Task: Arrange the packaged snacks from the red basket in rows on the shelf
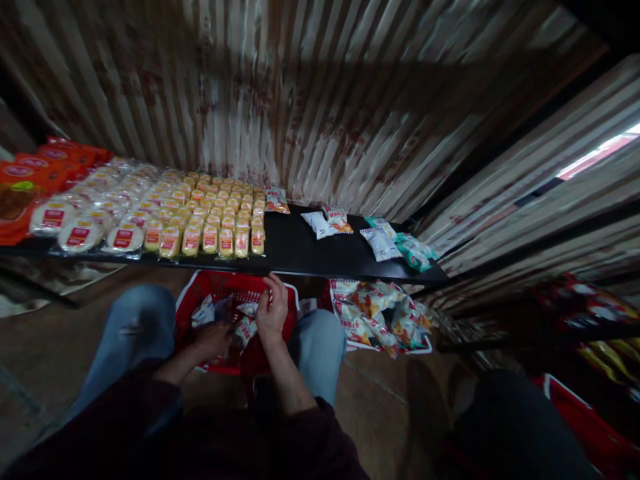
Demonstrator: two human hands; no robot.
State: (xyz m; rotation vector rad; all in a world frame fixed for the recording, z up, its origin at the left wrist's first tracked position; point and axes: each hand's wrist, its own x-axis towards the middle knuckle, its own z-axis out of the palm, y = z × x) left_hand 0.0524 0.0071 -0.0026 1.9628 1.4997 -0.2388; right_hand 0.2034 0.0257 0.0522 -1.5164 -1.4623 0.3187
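A red plastic basket (287,327) with a white rim stands between my knees, below the shelf's front edge. Several small snack packets (245,328) lie inside it. My left hand (216,339) reaches down into the basket beside these packets; its fingers are dark and partly hidden, so I cannot tell whether it grips one. Over the basket's right side is my right hand (273,310), its fingers loosely bent and apart near the shelf edge, with nothing visible in it. On the black shelf (305,257) above lie a few white and orange packets (340,219) and green packets (414,251).
Rows of small yellow wrapped cakes (225,217), round white wrapped items (80,233) and orange packs (50,160) fill the shelf's left. A second basket (423,348) full of snack packets sits right of my knee. Another person's dark-clothed leg (520,420) is at lower right.
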